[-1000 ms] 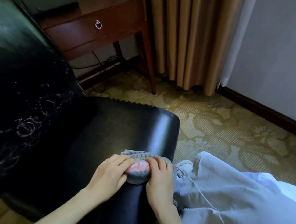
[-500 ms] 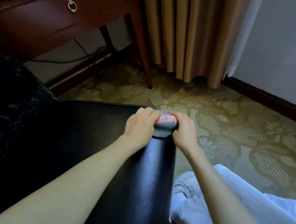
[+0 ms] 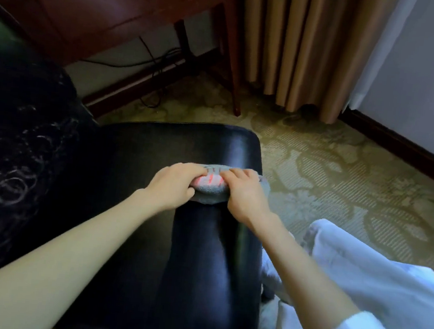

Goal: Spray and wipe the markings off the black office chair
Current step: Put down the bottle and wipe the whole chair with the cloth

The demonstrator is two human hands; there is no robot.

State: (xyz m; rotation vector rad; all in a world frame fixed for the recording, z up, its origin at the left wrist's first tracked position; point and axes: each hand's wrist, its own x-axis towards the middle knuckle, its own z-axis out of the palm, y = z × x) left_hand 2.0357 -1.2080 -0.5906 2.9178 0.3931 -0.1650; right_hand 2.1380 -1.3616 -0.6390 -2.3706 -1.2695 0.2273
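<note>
Black office chair (image 3: pixel 126 248) fills the lower left of the view, with its glossy seat (image 3: pixel 199 269) running towards the person and a darker panel on the left. The white scribbled markings (image 3: pixel 11 187) sit on that panel. A grey cloth (image 3: pixel 209 190) with reddish stripes lies bunched on the seat near its right edge, and part of it hangs just past that edge above the carpet (image 3: pixel 343 177). The left hand (image 3: pixel 173 184) and right hand (image 3: pixel 245 194) sit on either side of the cloth, fingers curled over it and gripping it against the seat. The likely step is a two-handed wipe along the seat.

- **Cloth slipping off.** It is close to the edge, so a stroke angled to the right could carry it off the seat and drop the right hand towards the carpet.
- **Markings missed.** They lie well apart from the cloth, and effort spent on the glossy seat leaves them untouched unless the stroke is moved left.
- **Smearing.** It cannot be told whether the cloth is damp, and a dry cloth may smear the markings instead of lifting them.
- **Colour transfer.** It also cannot be told whether the reddish stripes are woven pattern or picked-up colour, and picked-up colour could rub onto the black surface.
- **Chair moving.** The base is out of view, so a hard push with both hands may shift or turn the chair.
</note>
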